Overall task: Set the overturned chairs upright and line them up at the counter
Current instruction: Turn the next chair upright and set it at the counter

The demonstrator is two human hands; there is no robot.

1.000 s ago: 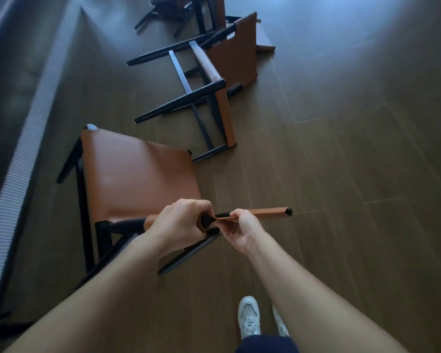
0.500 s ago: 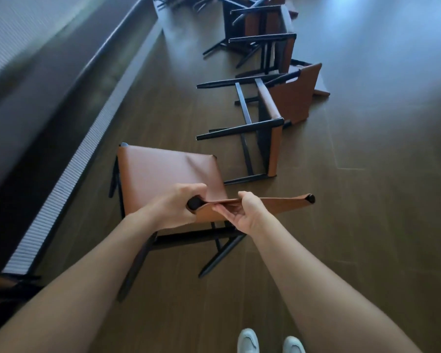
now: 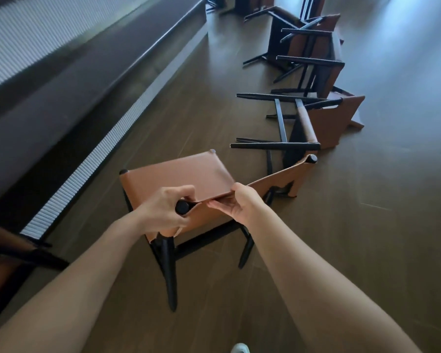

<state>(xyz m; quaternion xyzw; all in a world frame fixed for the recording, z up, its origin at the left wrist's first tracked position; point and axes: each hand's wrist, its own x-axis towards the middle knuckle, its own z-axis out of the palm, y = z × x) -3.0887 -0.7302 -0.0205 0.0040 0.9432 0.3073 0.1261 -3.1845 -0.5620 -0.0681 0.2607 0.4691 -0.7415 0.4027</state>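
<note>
The brown chair (image 3: 178, 174) stood with its seat up and its black legs down, near the middle of the wood floor (image 3: 367, 225) and just right of the long counter (image 3: 61, 80). I could not tell if every leg touched the floor. Its backrest (image 3: 278, 180) was on the near side, by the person. The left hand (image 3: 163, 212) was wrapped around the left end of the backrest, with its fingers curled tight by the round black post top. The right hand (image 3: 239, 205) held the top edge just beside it, fingers bent and pinching the brown leather. A little farther off and to the right, a tipped chair (image 3: 323, 123) lay on its side with its black legs pointing left at the counter. One of its legs was close to the far end of the backrest. Beyond it, the far chairs (image 3: 313, 52) lay tipped over too, in a line going away. A white ribbed strip (image 3: 87, 159) ran along the foot of the counter. A blurry chair (image 3: 8, 253) showed at the near left edge. The tip of a white shoe (image 3: 239, 349) showed at the very bottom.
</note>
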